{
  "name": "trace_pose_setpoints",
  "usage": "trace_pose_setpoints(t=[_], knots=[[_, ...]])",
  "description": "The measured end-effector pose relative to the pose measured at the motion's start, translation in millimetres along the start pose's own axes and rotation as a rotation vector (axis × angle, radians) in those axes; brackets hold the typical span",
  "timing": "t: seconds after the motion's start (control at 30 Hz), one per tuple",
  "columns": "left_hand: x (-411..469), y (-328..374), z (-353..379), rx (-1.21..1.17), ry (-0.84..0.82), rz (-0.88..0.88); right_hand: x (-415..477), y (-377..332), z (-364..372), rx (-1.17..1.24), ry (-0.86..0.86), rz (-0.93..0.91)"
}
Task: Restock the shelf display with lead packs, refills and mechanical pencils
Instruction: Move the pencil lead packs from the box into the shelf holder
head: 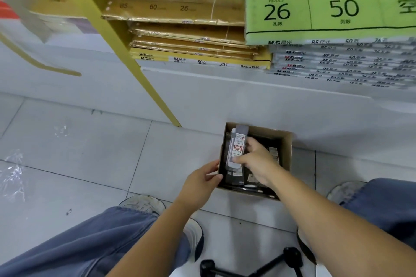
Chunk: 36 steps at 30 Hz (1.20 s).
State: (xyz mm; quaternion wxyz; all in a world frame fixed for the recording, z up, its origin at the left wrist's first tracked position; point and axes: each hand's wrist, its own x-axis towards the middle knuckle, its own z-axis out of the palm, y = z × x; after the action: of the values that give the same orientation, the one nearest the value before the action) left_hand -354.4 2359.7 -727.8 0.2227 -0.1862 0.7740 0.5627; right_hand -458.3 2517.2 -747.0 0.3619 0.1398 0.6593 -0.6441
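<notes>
A person crouches over a small open cardboard box (286, 141) on a tiled floor (90, 153). The right hand (256, 159) reaches into the box, fingers closed around a pale lead pack (237, 148) with a red-and-white label, held upright above the darker packs lying inside. The left hand (202, 180) grips the box's near left edge, just beside the right hand. Beyond both hands, stacked loose-leaf paper packs (315, 16) fill a yellow-framed shelf (126, 47).
</notes>
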Motion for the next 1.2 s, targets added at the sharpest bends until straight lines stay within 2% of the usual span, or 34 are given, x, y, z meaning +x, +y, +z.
trace_pose_setpoints(t=[0.1, 0.13, 0.23, 0.33, 0.43, 0.57, 0.73, 0.97, 1.07, 1.2], knots=[[-2.2, 23.8, -1.8, 0.062, 0.124, 0.029, -22.9, -27.5, -9.8, 0.032, -0.043, -0.061], [-3.6, 33.8, -3.3, 0.047, 0.117, 0.072, -33.1, -38.0, -11.9, 0.041, -0.074, -0.094], [-15.3, 74.4, -10.9, -0.072, -0.071, 0.137, -70.6, -73.2, -11.6, 0.042, -0.164, -0.207], [-33.2, 113.5, -21.0, -0.3, -0.318, 0.102, -111.7, -111.5, -7.9, 0.024, -0.213, -0.321], [-52.8, 154.4, -35.9, -0.363, -0.427, 0.152, -146.9, -147.8, -5.6, -0.055, -0.211, -0.426], [-79.7, 209.5, -59.6, -0.327, -0.383, 0.261, -181.6, -202.8, 1.4, -0.191, -0.17, -0.593], [-111.2, 271.0, -86.2, -0.391, -0.32, 0.404, -223.5, -269.3, 11.9, -0.375, -0.155, -0.82], [-125.9, 327.6, -118.0, -0.429, -0.121, 0.595, -238.7, -336.2, 29.4, -0.341, -0.192, -0.993], [-118.1, 332.2, -125.0, -0.514, -0.048, 0.646, -228.1, -347.1, 36.4, -0.256, -0.159, -1.029], [-107.9, 336.6, -135.9, -0.513, 0.009, 0.681, -218.2, -357.4, 43.1, -0.225, -0.058, -1.046]])
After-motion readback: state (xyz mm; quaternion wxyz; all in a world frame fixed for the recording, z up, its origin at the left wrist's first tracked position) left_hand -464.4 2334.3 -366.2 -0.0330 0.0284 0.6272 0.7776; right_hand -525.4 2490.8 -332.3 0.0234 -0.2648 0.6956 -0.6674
